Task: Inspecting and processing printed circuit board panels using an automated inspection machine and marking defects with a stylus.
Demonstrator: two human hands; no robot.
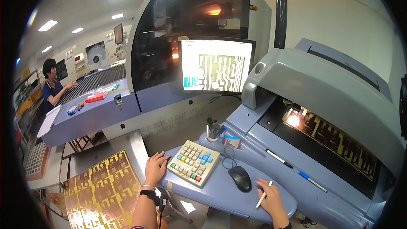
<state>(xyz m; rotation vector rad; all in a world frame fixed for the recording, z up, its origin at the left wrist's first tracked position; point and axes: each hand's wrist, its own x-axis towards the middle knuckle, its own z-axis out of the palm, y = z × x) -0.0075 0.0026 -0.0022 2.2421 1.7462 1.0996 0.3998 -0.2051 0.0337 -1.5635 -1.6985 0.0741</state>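
Observation:
My left hand (155,168) lies at the left edge of a beige keypad (193,162) with coloured keys, its fingers stretched out and nothing visible in them. In my right hand (271,200) is a slim white pen (263,194), held slanting over the blue console shelf (229,199). A black computer mouse (240,178) sits between the keypad and that hand. Above them a monitor (217,65) displays a magnified pattern of circuit tracks. Inside the grey machine (322,89) on the right, a copper circuit panel (339,138) is lit by a bright spot.
A large copper circuit panel (104,191) lies on a metal table at lower left. Markers (280,159) rest on the machine's front ledge, near a pen cup (214,132). Far left, another person (51,82) reaches onto a roller conveyor (95,82). A red box (96,97) lies nearby.

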